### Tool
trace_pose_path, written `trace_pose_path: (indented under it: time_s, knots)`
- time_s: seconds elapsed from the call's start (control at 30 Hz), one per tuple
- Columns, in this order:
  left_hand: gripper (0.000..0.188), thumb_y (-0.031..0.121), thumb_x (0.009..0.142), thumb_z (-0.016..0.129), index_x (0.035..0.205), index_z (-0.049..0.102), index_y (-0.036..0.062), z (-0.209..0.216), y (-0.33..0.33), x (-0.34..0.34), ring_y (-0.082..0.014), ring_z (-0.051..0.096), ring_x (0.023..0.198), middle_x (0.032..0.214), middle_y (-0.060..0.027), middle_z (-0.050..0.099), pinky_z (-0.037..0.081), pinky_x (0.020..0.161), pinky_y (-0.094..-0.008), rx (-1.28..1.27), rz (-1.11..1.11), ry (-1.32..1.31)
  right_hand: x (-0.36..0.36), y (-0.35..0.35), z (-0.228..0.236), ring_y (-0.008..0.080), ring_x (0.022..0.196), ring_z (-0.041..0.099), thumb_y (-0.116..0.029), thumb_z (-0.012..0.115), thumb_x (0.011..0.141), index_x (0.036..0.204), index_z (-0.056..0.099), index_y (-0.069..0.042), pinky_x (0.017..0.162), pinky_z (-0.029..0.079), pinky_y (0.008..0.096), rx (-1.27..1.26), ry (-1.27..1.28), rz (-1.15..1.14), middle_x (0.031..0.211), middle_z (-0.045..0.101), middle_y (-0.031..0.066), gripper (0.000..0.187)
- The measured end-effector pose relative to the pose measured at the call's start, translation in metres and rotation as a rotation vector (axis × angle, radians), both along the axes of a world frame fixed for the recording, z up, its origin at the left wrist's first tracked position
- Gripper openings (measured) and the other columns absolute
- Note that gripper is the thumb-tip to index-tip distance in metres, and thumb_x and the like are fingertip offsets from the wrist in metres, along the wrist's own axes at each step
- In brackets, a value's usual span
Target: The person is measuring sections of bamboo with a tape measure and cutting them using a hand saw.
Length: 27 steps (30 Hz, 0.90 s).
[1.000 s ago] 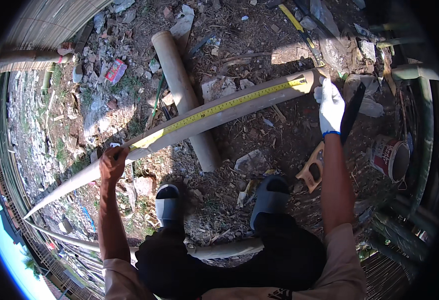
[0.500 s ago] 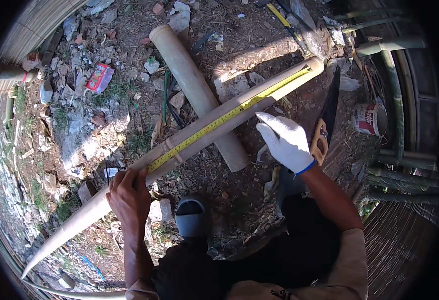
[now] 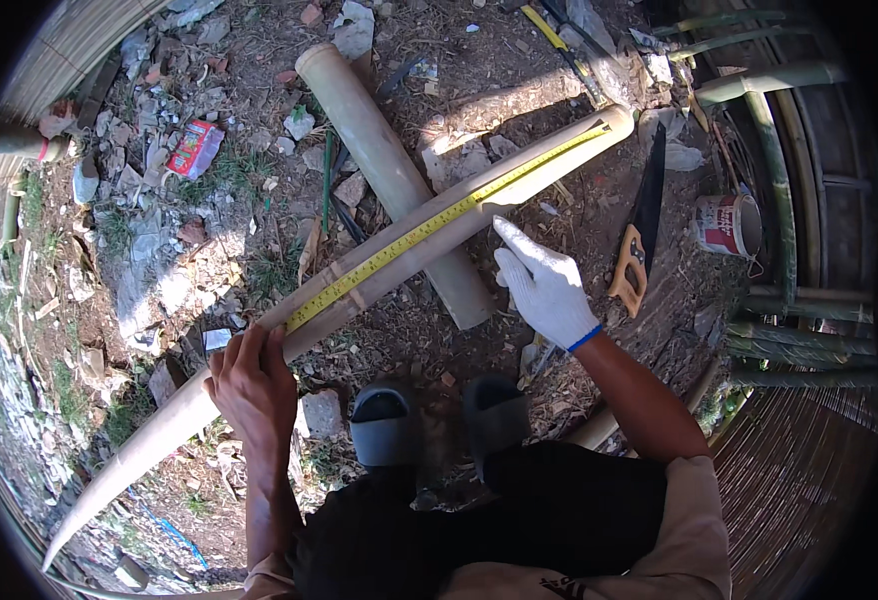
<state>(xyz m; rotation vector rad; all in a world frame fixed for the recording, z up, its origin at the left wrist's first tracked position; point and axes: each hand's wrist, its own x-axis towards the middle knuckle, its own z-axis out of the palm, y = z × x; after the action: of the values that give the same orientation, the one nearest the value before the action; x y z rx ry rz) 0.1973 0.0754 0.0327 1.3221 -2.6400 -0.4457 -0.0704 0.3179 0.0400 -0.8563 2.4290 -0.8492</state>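
A long pale bamboo pole [image 3: 406,266] slants from lower left to upper right. A yellow tape measure blade [image 3: 359,274] lies stretched along its upper side. My bare left hand [image 3: 255,385] is closed over the pole, its thumb at the near end of the blade; the tape's case is not visible. My right hand [image 3: 544,280], in a white knitted glove with a blue cuff, is empty. Its index finger reaches out toward the pole's lower edge, just below the tape, and the other fingers are partly curled. Under the pole, crosswise, lies a thicker, shorter bamboo piece [image 3: 371,128].
A handsaw [image 3: 631,272] with a wooden handle lies to the right, near a small white and red bucket [image 3: 727,226]. A bamboo rack [image 3: 809,340] stands at the right edge. My sandalled feet [image 3: 389,425] are below the pole. Stones, litter and a red packet [image 3: 196,149] cover the ground.
My right hand has shifted left and slightly down along the pole, its index finger now more extended. My right foot has come in beside the left. My left hand keeps its place on the pole.
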Motion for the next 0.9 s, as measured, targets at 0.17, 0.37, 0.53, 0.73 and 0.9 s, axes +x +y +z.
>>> trace_pose_path:
  time_s: [0.17,0.37,0.53,0.73,0.9]
  knots:
    - [0.018,0.029,0.098,0.071,0.101,0.077,0.0127,-0.004,0.008,0.000,-0.0287,0.067,0.094,0.098,-0.0058,0.077,0.046,0.082,-0.0456,-0.096,0.009,0.020,-0.019,0.009,-0.018,0.0056,0.076,0.062,-0.019,0.063,0.107,0.146,0.063,-0.008,0.067,0.053,0.0262,-0.175,-0.164,-0.074,0.089,0.071,0.0019,0.040]
    - [0.020,0.028,0.097,0.072,0.102,0.079,0.0095,0.001,0.011,-0.002,-0.0313,0.068,0.098,0.101,-0.0070,0.077,0.047,0.088,-0.0483,-0.016,0.054,-0.032,-0.030,0.004,-0.043,0.0098,0.073,0.062,-0.015,0.062,0.106,0.141,0.066,-0.006,0.070,0.054,0.0286,-0.288,-0.255,-0.034,0.084,0.068,0.0038,0.036]
    - [0.023,0.026,0.098,0.072,0.105,0.080,0.0061,0.001,0.013,-0.004,-0.0354,0.069,0.107,0.107,-0.0111,0.078,0.047,0.103,-0.0513,-0.007,0.085,-0.031,-0.031,0.006,-0.052,0.0275,0.074,0.071,-0.012,0.066,0.101,0.132,0.070,-0.004,0.073,0.058,0.0372,-0.297,-0.106,0.013,0.090,0.075,0.0152,0.032]
    - [0.022,0.025,0.098,0.071,0.103,0.080,0.0056,0.002,0.013,-0.007,-0.0351,0.069,0.107,0.108,-0.0111,0.078,0.047,0.101,-0.0509,0.007,0.065,-0.013,-0.032,0.007,-0.052,0.0114,0.075,0.064,-0.014,0.060,0.107,0.145,0.063,-0.010,0.073,0.056,0.0304,-0.281,-0.090,0.056,0.086,0.069,0.0075,0.038]
    - [0.023,0.025,0.097,0.071,0.103,0.080,0.0046,0.004,0.014,-0.006,-0.0344,0.069,0.105,0.107,-0.0115,0.078,0.047,0.100,-0.0496,0.006,0.073,-0.023,-0.029,0.006,-0.049,0.0112,0.074,0.065,-0.014,0.059,0.108,0.145,0.063,-0.009,0.073,0.056,0.0301,-0.279,-0.156,0.025,0.085,0.068,0.0074,0.037]
